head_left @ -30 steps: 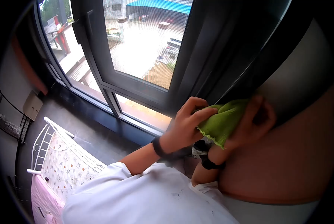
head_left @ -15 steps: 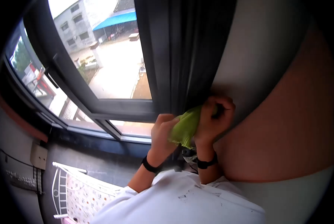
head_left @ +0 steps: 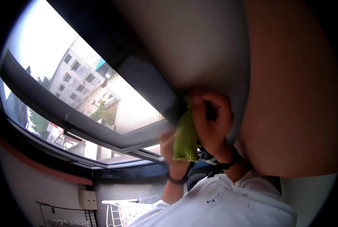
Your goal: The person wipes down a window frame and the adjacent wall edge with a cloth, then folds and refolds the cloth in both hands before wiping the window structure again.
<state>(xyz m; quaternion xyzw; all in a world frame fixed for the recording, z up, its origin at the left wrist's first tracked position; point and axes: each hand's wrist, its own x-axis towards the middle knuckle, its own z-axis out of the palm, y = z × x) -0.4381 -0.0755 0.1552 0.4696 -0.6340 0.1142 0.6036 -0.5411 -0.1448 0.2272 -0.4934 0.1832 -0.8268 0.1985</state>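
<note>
By the window (head_left: 138, 109), our right hand (head_left: 214, 128) grips the cloth (head_left: 185, 138), likely keeping it bunched; our left hand (head_left: 167, 146) blurs alongside, grip unclear!

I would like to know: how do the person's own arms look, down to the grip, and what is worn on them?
The left grip and right grip are human hands, with no glove visible. A dark band circles each wrist: left wristband, right wristband. The white shirt has small dark markings; its sleeves leave the forearms bare.
</note>
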